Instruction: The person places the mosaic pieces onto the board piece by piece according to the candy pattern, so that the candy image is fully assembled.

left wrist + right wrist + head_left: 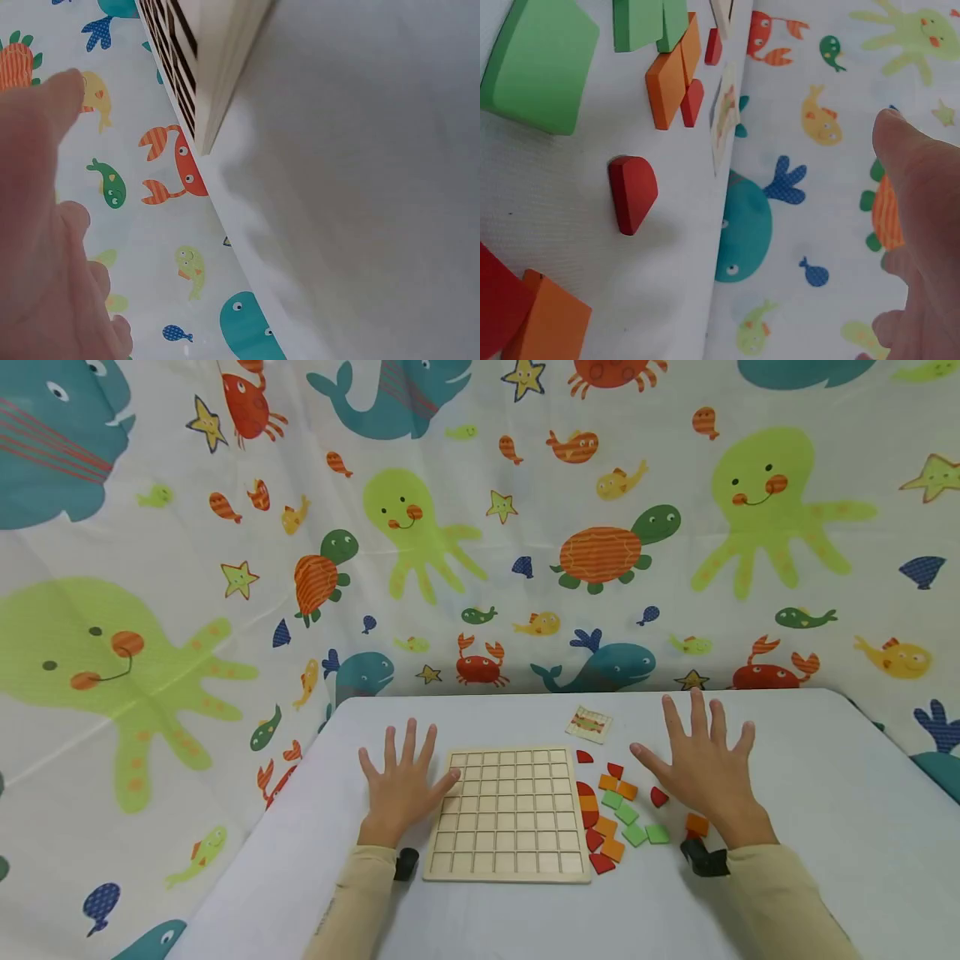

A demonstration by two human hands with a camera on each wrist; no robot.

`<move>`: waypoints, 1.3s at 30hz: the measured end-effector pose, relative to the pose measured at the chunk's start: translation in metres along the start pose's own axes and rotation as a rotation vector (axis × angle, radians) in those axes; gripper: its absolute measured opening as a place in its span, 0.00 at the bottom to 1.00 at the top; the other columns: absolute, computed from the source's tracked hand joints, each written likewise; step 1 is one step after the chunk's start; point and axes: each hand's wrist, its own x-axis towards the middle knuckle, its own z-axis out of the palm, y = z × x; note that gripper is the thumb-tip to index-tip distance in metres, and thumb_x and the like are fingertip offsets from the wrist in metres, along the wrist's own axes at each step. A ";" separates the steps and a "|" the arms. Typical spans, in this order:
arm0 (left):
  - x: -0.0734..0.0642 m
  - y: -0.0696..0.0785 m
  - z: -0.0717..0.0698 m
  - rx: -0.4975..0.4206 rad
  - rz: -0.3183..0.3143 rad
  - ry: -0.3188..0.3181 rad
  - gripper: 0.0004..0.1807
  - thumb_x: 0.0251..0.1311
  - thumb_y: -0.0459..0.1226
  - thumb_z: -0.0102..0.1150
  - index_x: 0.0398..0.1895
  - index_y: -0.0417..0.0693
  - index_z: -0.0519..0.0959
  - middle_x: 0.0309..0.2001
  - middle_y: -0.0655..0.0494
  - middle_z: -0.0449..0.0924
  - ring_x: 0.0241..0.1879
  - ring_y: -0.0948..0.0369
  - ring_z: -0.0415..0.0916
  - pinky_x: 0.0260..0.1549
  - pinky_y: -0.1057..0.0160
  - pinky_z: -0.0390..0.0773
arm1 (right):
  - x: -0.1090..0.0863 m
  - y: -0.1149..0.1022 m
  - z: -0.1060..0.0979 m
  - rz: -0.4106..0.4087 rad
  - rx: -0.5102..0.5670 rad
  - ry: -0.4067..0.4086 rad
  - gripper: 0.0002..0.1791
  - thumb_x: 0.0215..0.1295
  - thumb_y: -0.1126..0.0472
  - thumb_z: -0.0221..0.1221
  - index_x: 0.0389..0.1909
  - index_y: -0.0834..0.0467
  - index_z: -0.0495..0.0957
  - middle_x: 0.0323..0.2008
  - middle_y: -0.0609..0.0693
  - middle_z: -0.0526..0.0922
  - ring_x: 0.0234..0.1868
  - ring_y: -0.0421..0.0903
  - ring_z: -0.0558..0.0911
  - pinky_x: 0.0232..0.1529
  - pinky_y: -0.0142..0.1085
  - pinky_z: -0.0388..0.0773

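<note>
My left hand [400,789] is spread wide beside the left edge of a wooden grid board [506,817], its thumb overlapping that edge in the head view. Over the right part of the table, my right hand [708,770] has its fingers spread and holds nothing. Between board and right hand lie loose coloured blocks: green squares [634,834], orange squares [612,849] and red rounded pieces [602,863]. One red block [634,195] lies apart, near the right thumb. An orange block [697,825] sits by the right wrist, with a red one partly under it.
A small picture card [588,724] lies behind the blocks near the table's far edge. The white table [480,927] meets a hanging cloth [480,560] printed with sea animals. Black wrist cameras show at the left wrist [406,864] and right wrist [703,858].
</note>
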 end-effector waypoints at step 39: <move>-0.054 -0.019 -0.007 -0.432 0.174 -0.511 0.76 0.47 0.70 0.76 0.87 0.37 0.46 0.86 0.37 0.44 0.84 0.38 0.35 0.71 0.21 0.31 | 0.040 -0.032 0.008 -0.154 0.436 -0.381 0.27 0.79 0.56 0.62 0.71 0.66 0.76 0.53 0.63 0.85 0.52 0.60 0.84 0.52 0.52 0.86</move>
